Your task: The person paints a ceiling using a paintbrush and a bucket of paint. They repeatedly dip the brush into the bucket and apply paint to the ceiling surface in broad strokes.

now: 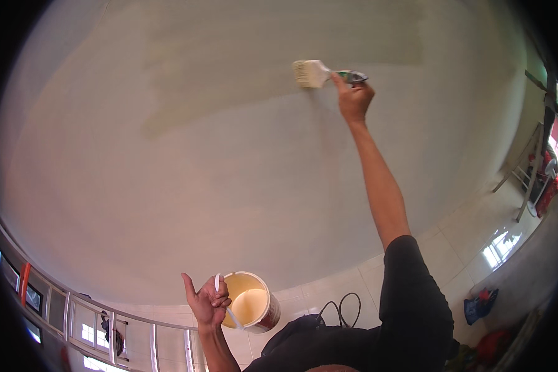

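Dark clothing of the person is filling the lower middle of the frame. Just left of it, the left hand point(208, 304) is holding the thin white handle of a paint bucket point(254, 302), fingers curled around it and thumb sticking up; the bucket is hanging at the lower centre with pale cream paint inside. The right hand point(354, 99) is reaching up in the upper centre-right, fingers clamped on the handle of a wide paintbrush point(319, 74), whose bristles are touching the pale wall point(167, 173). A black cable point(344, 304) is lying on the tiled floor point(465, 248).
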`<action>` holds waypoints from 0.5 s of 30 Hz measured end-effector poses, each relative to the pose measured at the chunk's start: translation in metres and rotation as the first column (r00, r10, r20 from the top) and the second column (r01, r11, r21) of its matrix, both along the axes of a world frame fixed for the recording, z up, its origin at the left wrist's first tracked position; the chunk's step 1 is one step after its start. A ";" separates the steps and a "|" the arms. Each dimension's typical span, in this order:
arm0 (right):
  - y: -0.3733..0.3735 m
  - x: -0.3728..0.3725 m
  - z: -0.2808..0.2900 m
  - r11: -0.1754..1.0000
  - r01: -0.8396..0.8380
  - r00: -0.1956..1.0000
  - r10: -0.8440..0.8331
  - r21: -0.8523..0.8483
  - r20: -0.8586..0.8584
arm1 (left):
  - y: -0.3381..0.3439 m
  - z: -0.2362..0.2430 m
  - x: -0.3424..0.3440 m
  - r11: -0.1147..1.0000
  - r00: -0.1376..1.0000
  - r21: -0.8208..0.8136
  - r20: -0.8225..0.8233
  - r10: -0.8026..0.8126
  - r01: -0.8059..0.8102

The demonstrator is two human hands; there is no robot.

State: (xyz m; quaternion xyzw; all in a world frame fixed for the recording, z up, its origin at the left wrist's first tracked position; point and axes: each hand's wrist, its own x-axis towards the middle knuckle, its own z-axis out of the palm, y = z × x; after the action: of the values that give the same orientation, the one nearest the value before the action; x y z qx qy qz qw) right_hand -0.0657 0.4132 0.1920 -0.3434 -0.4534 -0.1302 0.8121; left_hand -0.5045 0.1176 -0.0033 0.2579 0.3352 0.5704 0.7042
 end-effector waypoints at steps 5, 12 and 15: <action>-0.008 0.150 -0.014 0.822 0.542 0.831 -0.555 -0.174 -0.033 | -0.009 -0.008 0.001 0.999 0.999 0.009 0.018 0.041 -0.042; 0.004 0.038 -0.014 0.646 0.757 0.654 -0.749 -0.100 0.104 | 0.004 -0.015 -0.001 0.998 0.999 0.051 0.003 -0.049 0.049; 0.008 -0.096 -0.009 0.785 0.617 0.765 -0.615 0.053 0.191 | 0.003 -0.015 -0.003 0.998 0.998 0.028 0.015 -0.056 0.056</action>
State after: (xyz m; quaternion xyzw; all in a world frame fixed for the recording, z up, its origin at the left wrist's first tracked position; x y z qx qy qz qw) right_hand -0.1614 0.4212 0.1830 -0.4635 -0.3951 -0.4198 0.6729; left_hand -0.5076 0.1205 -0.0184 0.2723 0.3142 0.5571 0.7189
